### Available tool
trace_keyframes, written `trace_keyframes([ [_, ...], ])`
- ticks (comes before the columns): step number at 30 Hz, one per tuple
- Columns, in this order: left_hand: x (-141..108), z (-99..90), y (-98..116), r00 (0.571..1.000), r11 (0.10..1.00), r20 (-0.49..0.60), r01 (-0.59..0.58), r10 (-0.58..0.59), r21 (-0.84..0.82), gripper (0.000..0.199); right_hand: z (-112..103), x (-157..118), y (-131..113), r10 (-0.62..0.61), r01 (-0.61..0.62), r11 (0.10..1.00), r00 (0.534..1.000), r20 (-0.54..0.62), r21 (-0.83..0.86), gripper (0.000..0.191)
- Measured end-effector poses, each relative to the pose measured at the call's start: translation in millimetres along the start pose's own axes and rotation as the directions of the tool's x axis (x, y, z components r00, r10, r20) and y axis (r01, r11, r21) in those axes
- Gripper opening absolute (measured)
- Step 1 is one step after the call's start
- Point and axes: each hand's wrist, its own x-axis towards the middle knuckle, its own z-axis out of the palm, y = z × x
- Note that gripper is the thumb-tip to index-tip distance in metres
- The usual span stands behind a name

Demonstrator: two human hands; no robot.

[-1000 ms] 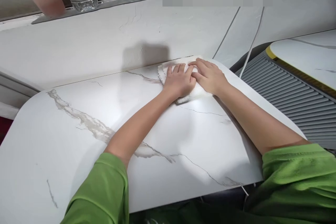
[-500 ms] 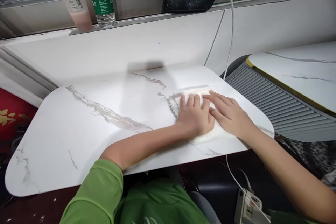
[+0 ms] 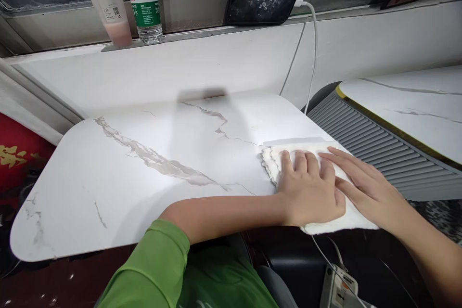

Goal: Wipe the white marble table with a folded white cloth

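Note:
A folded white cloth [image 3: 325, 229] lies flat at the right end of the white marble-patterned table [image 3: 119, 178], its near edge hanging over the table's front edge. My left hand [image 3: 310, 187] presses down on its middle, palm down, fingers slightly bent and apart. Beside it my right hand [image 3: 368, 192] rests flat on the right part of the cloth, fingers stretched out. The two hands sit close together, and the cloth beneath them is hidden.
On the sill stand a tall cup [image 3: 117, 19], a water bottle [image 3: 146, 9] and a phone [image 3: 265, 2] with a white cable [image 3: 313, 57]. Another table [image 3: 415, 101] with a ribbed grey side is at the right. A power strip [image 3: 339, 284] shows below.
Both hands and the cloth have slid right and toward me, so the cloth now overhangs the front edge. The view has shifted slightly.

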Motion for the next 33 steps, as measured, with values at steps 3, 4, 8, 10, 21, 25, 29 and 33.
trace_keyframes([
  [3,7,3.9,3,1.0,1.0,-0.023,-0.012,0.012,0.004,0.057,-2,1,3,0.019,-0.02,1.0,0.999,-0.03,-0.012,0.049],
  [4,8,4.7,3,0.999,1.0,-0.03,-0.014,0.014,0.011,0.057,-3,1,3,0.027,-0.028,0.999,0.999,-0.034,-0.021,0.05],
  [8,11,4.6,3,0.999,1.0,-0.032,-0.021,0.021,0.023,0.057,-4,3,4,0.03,-0.031,0.999,0.999,-0.016,-0.034,0.049],
  [10,13,3.8,3,0.999,1.0,-0.022,-0.024,0.024,0.01,0.058,-4,5,7,0.02,-0.02,0.999,1.0,-0.008,-0.036,0.048],
  [21,54,14.7,1,0.999,0.999,-0.04,0.035,-0.036,-0.021,0.053,-6,45,40,-0.005,0.005,1.0,0.998,0.063,0.0,0.045],
  [25,73,19.8,-5,0.995,0.995,-0.054,0.078,-0.081,-0.06,0.053,-9,67,40,0.012,-0.013,1.0,0.997,0.076,0.016,0.043],
  [29,86,24.5,-12,0.992,0.992,-0.074,0.098,-0.104,-0.078,0.052,-7,81,45,0.036,-0.034,0.999,0.996,0.082,-0.024,0.045],
  [33,95,25.9,-17,0.989,0.991,-0.077,0.12,-0.124,-0.057,0.052,-5,91,48,0.007,-0.001,0.998,0.995,0.095,-0.067,0.046],
])
